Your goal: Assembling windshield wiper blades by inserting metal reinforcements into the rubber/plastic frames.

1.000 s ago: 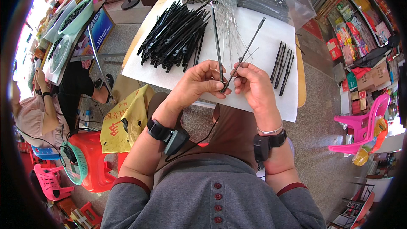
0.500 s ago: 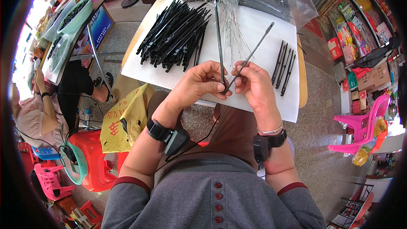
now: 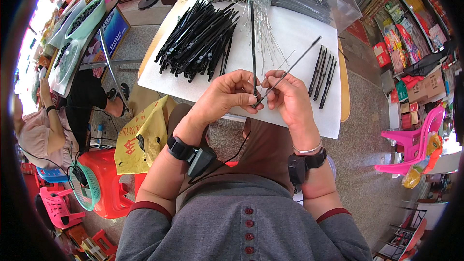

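My left hand pinches a long thin black rod near its lower end, and the rod points almost straight away from me. Between the fingers of my right hand is a second, thinner dark rod, slanting up to the right. The two rods come together at their lower ends by my left fingertips; whether they are joined there I cannot tell. Both hands hover over the near edge of the white sheet. A large pile of black rods lies left of them, several knobbed black strips to their right.
Thin silvery wires fan out from a clear bag at the table's back. Beside it stands a clear box of dark rods. A yellow bag, a red stool and a seated person are at left; a pink chair at right.
The rod in my right hand has swung over to the right, its far end lower. My left hand's rod stands slightly more upright. Both hands have stayed nearly in place.
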Demonstrator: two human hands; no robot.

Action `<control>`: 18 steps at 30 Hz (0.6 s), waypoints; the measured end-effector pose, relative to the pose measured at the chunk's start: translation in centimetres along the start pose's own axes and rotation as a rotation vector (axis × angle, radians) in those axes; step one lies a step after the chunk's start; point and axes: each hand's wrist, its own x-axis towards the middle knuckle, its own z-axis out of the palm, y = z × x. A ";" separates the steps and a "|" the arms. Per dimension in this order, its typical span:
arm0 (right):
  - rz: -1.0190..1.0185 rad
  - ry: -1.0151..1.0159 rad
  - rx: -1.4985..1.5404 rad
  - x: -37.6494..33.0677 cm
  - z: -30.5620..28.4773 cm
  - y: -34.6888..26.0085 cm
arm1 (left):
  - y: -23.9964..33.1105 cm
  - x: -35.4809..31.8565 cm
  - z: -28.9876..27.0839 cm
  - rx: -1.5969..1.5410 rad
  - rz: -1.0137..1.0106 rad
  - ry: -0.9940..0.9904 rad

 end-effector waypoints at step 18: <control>0.030 -0.033 0.087 0.1 -0.5 0.0 | -0.1 0.0 0.0 -0.033 -0.008 0.007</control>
